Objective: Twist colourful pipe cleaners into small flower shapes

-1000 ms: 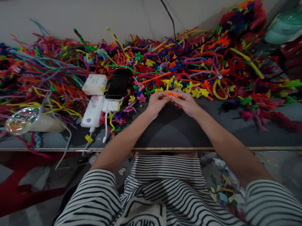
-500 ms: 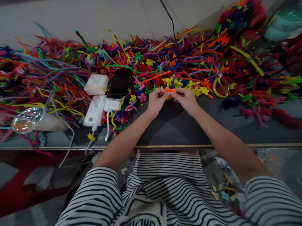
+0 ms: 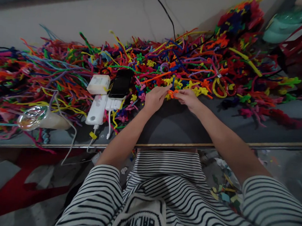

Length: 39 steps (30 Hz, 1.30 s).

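Note:
Both hands meet above the dark table, at the front of a heap of coloured pipe cleaners (image 3: pixel 155 63). My right hand (image 3: pixel 190 98) pinches a small orange pipe-cleaner piece (image 3: pixel 171 93). My left hand (image 3: pixel 155 98) is at the other side of this piece, its index finger stretched towards the upper right and its other fingers curled; whether it grips the piece is too small to tell. Just behind the fingers lie yellow pipe-cleaner flowers (image 3: pixel 178 82).
Scissors (image 3: pixel 220 87) with yellow and red handles lie right of my hands. To the left are a black phone (image 3: pixel 120 83), a white power bank (image 3: pixel 96 110), a white box (image 3: pixel 98 84) and a lidded cup (image 3: pixel 44 119) lying on its side. Cables hang over the table edge (image 3: pixel 174 147).
My left hand has turned and its index finger now stretches out past the orange piece. The right hand has shifted slightly to the right, still pinching the piece.

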Tool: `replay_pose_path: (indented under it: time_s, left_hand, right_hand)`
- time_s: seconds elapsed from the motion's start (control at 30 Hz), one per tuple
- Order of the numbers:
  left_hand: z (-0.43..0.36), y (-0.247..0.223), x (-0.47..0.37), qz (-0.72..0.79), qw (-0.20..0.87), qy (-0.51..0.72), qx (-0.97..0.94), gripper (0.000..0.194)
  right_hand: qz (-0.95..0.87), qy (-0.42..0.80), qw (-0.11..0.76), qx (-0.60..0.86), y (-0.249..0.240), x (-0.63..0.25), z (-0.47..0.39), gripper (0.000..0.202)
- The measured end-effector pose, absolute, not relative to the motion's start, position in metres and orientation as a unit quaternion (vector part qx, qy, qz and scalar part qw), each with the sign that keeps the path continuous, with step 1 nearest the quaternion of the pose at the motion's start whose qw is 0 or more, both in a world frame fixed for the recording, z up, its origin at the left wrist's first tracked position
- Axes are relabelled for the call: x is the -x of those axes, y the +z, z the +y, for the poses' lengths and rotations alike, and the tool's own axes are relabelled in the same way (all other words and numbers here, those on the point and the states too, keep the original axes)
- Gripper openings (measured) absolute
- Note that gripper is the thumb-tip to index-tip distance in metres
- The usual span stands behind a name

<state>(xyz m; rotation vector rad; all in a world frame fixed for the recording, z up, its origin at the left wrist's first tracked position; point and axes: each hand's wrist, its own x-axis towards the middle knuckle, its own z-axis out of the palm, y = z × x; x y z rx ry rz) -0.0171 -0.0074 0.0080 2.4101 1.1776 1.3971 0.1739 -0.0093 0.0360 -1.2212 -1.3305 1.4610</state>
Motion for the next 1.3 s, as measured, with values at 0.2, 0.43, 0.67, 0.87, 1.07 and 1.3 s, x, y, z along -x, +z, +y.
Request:
replay_pose_path:
  time_s: [0.2, 0.43, 0.67, 0.87, 1.07, 1.3]
  left_hand:
    - [-0.003, 0.012, 0.033, 0.289, -0.049, 0.39, -0.873, 0.034]
    - [-0.007, 0.023, 0.034, 0.259, -0.107, 0.337, -0.899, 0.037]
    - [-0.02, 0.017, 0.015, 0.363, -0.044, 0.401, -0.84, 0.027]
    - [-0.022, 0.015, -0.005, 0.499, 0.255, 0.504, -0.657, 0.03]
    - [-0.012, 0.01, -0.004, 0.484, 0.471, 0.487, -0.554, 0.038]
    - [-0.014, 0.021, 0.023, 0.361, 0.003, 0.41, -0.838, 0.028]
  right_hand:
    - [-0.545, 0.621, 0.332, 0.455, 0.036, -0.18, -0.005, 0.023]
    - [-0.652, 0.547, 0.324, 0.413, 0.031, -0.184, -0.004, 0.033]
    - [-0.762, 0.268, 0.386, 0.445, 0.031, -0.181, -0.012, 0.02]
    - [-0.76, 0.204, 0.425, 0.447, 0.039, -0.173, -0.023, 0.012]
    - [-0.691, 0.304, 0.448, 0.478, 0.034, -0.169, -0.021, 0.021]
    - [-0.589, 0.528, 0.401, 0.463, 0.028, -0.176, -0.003, 0.028]
